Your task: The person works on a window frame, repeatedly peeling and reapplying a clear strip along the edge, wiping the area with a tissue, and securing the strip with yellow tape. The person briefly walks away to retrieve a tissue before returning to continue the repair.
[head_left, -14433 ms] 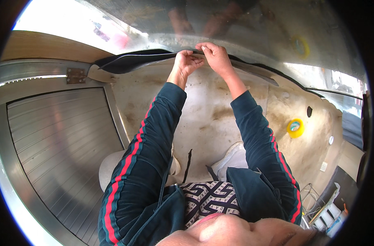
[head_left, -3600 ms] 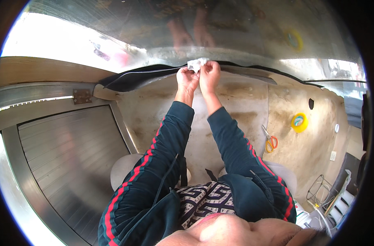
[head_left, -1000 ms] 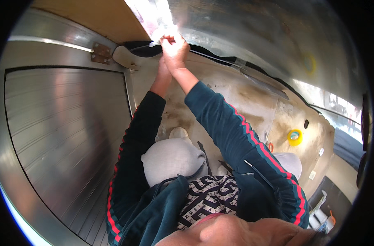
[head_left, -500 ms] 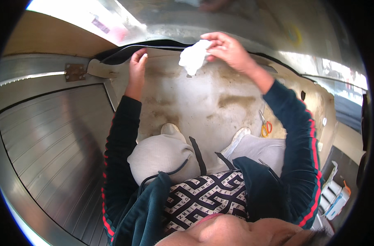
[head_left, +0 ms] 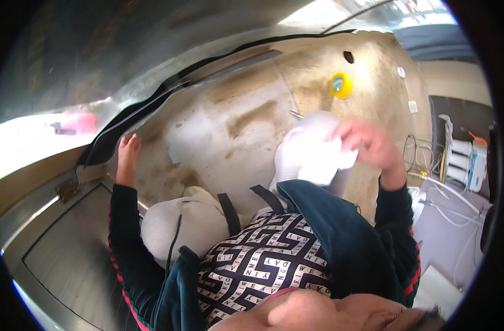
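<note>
A crumpled white cloth [head_left: 325, 165] is pinched in my right hand [head_left: 370, 144], whose fingers are blurred by motion. It hangs over my right knee [head_left: 303, 135], and its lower part reaches toward my jacket. My left hand [head_left: 129, 150] is stretched forward at the far left, its fingers curled together at the black edge strip [head_left: 163, 91] below the shiny metal surface [head_left: 152, 49]. Whatever those fingers hold, if anything, cannot be made out.
A yellow tape roll [head_left: 341, 85] lies on the stained pale floor [head_left: 208, 143], beyond my right knee. At right are cables [head_left: 420, 157], a hose [head_left: 453, 194] and a white-and-blue device [head_left: 475, 165]. A ribbed metal panel [head_left: 70, 254] stands at lower left.
My right hand has drawn the cloth back from the metal edge to above my right knee. The view has turned rightward, bringing the tape roll and cables into sight. My left hand stays by the edge.
</note>
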The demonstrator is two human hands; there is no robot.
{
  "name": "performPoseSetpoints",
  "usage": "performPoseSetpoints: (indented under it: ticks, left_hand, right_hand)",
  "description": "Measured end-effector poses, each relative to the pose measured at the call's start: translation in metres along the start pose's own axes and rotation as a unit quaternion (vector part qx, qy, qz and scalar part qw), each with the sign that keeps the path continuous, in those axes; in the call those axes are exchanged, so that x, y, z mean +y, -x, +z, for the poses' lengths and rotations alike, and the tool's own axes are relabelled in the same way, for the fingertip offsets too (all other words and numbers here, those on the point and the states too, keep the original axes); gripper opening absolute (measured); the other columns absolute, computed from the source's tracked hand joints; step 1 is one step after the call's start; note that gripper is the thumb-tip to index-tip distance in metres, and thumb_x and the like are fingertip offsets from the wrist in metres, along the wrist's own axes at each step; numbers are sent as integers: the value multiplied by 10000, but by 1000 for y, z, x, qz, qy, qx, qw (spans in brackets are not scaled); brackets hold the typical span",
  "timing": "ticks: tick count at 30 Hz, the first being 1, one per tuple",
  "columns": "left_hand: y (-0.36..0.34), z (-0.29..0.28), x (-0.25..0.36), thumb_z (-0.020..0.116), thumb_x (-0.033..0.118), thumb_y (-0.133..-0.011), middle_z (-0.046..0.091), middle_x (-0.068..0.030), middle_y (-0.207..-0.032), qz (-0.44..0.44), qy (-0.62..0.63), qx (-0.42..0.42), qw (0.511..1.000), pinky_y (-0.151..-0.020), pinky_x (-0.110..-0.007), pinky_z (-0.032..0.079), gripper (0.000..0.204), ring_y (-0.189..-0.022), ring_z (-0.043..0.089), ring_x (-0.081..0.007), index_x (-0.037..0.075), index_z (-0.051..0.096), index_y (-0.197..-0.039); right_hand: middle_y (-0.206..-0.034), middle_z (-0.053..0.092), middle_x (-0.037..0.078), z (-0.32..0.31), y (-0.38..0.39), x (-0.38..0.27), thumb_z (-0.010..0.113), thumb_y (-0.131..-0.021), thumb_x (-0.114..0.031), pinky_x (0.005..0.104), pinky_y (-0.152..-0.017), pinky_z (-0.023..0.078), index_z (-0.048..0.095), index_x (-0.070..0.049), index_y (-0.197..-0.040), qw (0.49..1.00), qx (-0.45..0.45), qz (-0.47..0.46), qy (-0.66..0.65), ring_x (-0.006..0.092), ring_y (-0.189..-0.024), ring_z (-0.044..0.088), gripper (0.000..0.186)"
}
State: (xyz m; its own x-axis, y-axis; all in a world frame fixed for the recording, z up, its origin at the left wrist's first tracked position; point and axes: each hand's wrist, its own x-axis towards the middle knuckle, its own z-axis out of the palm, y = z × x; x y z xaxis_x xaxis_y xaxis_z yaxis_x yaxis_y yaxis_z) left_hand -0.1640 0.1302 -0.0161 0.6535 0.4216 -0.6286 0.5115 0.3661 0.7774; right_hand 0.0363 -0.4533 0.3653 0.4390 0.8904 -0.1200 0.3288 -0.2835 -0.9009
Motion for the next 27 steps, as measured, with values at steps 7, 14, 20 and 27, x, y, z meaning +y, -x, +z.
performPoseSetpoints:
  ticks: [7,14,20,27]
  left_hand:
    - [10,44,25,638,288,-988,632,11,-1121,-124,-179,-184,959,-870,-312,482,382,-1015,601,-130,67,572,-1292]
    - [10,93,72,616,365,-1002,653,-58,-1175,7,-443,-276,853,-934,-316,485,438,-1083,609,-158,66,582,-1320]
    - [40,150,96,595,312,-1005,640,-138,-1262,93,-540,-333,767,-989,-350,475,432,-1147,607,-234,55,558,-1350]
    - [86,207,118,592,337,-989,637,-139,-1276,32,-542,-347,765,-1001,-354,468,475,-1159,607,-251,61,545,-1373]
  right_hand:
    - [-1147,677,161,61,68,6,665,-851,-36,358,-882,529,666,29,-1106,996,-70,20,-58,284,-1039,655,263]
    - [-1245,650,136,-10,146,162,614,-991,-226,382,-965,508,606,0,-1280,856,191,145,-458,250,-1157,628,367]
    - [-1534,383,179,-67,143,382,738,-895,-443,380,-1078,411,228,1,-1551,717,538,415,-153,262,-1360,463,942]
    - [-1462,445,256,-103,98,512,890,-719,-439,402,-1067,444,278,49,-1503,704,552,447,12,327,-1307,510,1108]
